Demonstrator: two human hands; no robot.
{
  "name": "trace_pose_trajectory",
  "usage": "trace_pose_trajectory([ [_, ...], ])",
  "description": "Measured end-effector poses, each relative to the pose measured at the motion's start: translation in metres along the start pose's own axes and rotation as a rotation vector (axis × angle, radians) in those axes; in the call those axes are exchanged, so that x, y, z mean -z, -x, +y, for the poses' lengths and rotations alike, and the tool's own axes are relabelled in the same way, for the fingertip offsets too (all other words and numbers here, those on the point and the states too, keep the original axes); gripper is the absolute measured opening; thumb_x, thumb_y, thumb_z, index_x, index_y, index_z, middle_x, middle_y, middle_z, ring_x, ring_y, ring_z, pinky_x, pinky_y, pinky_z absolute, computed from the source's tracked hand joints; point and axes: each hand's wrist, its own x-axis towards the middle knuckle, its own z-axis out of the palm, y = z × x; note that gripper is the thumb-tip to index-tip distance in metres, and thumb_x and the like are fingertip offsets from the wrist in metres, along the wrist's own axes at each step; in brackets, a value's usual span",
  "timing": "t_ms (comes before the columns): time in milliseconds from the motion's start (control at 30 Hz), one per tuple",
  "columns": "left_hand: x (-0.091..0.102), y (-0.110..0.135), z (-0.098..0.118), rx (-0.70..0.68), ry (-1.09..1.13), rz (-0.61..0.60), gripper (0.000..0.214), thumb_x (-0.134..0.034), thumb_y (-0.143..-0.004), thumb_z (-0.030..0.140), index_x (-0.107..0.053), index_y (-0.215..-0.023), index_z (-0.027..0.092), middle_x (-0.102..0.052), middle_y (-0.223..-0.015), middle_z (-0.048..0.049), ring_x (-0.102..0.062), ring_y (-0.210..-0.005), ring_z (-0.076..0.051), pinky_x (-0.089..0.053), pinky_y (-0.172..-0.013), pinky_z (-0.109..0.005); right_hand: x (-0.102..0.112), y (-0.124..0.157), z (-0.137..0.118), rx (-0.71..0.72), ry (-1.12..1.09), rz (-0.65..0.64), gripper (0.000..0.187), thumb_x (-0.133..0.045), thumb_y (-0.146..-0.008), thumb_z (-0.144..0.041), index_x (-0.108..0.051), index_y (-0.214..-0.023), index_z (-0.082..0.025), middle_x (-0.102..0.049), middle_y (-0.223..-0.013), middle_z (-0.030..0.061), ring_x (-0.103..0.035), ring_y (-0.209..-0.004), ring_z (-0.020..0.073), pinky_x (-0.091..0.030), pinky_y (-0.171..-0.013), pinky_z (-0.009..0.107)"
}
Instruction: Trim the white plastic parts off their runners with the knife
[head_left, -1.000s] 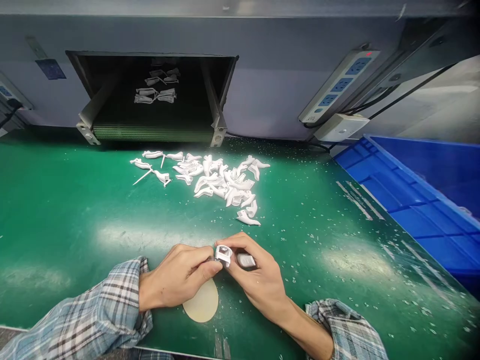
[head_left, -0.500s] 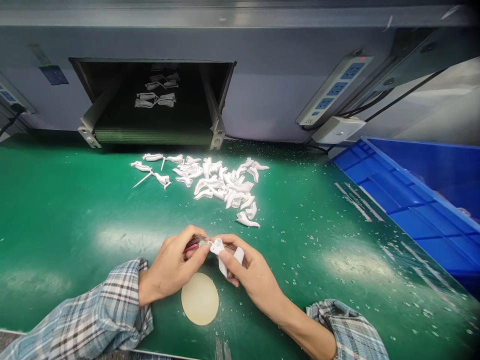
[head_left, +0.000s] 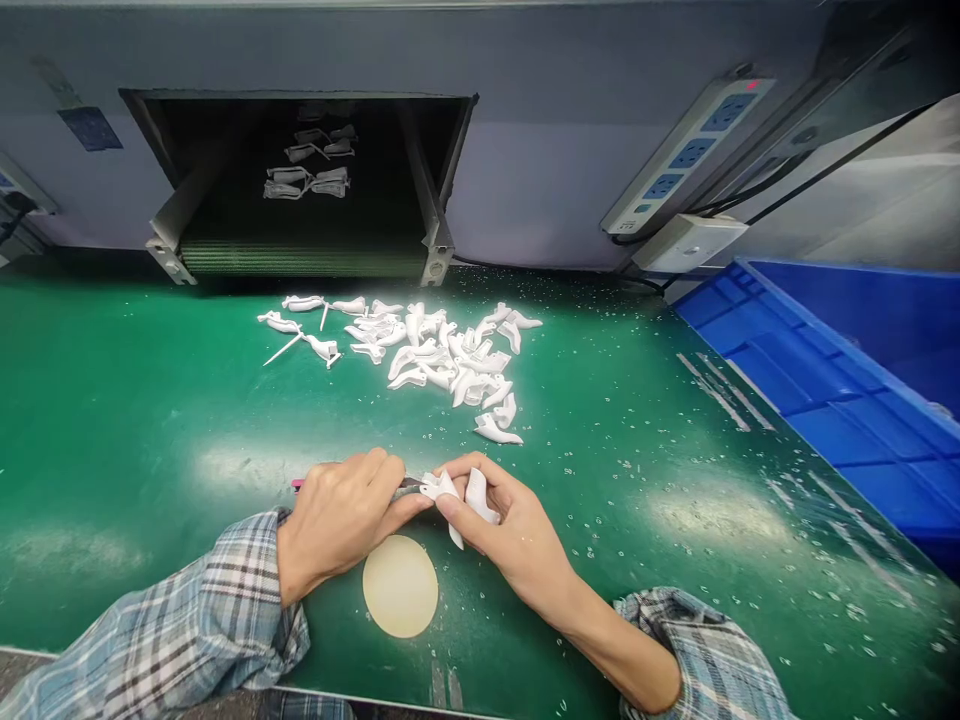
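My left hand is closed around what looks like a slim pink-handled knife. Most of it is hidden in the fist; its dark metal end shows past the fingers and meets a white plastic part. Thumb and fingers of my right hand pinch this curved part, which has a small hole at its end. A second white piece sits within the same right hand. My left thumb tip lies right beside the pinched part. Beyond both hands lies a loose pile of similar white plastic parts.
A conveyor belt carrying more white parts comes out of a wall opening. The green table has white specks and a pale yellow disc. At right stands a blue crate; a power strip is on the wall.
My left hand has rolled over, its back now up and the pink handle end poking out leftward. The dark metal end now shows against the part. My right hand keeps its hold.
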Motion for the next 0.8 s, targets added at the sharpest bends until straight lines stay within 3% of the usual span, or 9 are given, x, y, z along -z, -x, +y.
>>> trace_pose_trajectory([
  [333,0.0,0.001,0.0,-0.021,-0.063,0.025,0.05,-0.029,-0.109,0.047,-0.053,-0.074,0.02,-0.056,-0.062,0.0007,-0.05,-0.051,-0.014,-0.018,-0.045,-0.031,0.0,0.001,0.0,0.01,0.029,0.015,0.032,-0.073,-0.082,-0.052,-0.063,-0.087,-0.022,-0.048,-0.066,-0.0034,-0.045,-0.058,0.014,-0.036,-0.055,0.027],
  [533,-0.001,0.002,-0.002,-0.043,0.01,0.022,0.047,-0.033,-0.109,0.043,-0.053,-0.073,0.019,-0.057,-0.062,0.001,-0.049,-0.052,-0.013,-0.02,-0.048,-0.031,0.0,0.001,0.004,-0.017,-0.023,0.009,0.035,-0.075,-0.082,-0.054,-0.067,-0.094,-0.022,-0.05,-0.067,-0.0031,-0.044,-0.058,0.013,-0.035,-0.053,0.027],
  [667,-0.002,0.004,-0.004,0.031,0.259,-0.002,0.042,-0.04,-0.107,0.046,-0.056,-0.079,0.019,-0.059,-0.067,0.0008,-0.051,-0.059,-0.014,-0.03,-0.053,-0.029,-0.001,-0.002,0.01,-0.089,-0.301,-0.104,0.036,-0.069,-0.09,-0.054,-0.069,-0.103,-0.02,-0.051,-0.068,-0.0022,-0.041,-0.057,0.011,-0.033,-0.051,0.025],
  [800,-0.004,0.005,-0.003,0.106,0.497,-0.075,0.036,-0.029,-0.11,0.033,-0.061,-0.105,0.018,-0.064,-0.087,-0.0032,-0.052,-0.076,-0.018,-0.041,-0.071,-0.031,-0.002,-0.007,0.011,-0.148,-0.624,-0.142,0.032,-0.07,-0.091,-0.049,-0.073,-0.1,-0.018,-0.054,-0.082,0.0021,-0.04,-0.067,0.011,-0.038,-0.055,0.022],
])
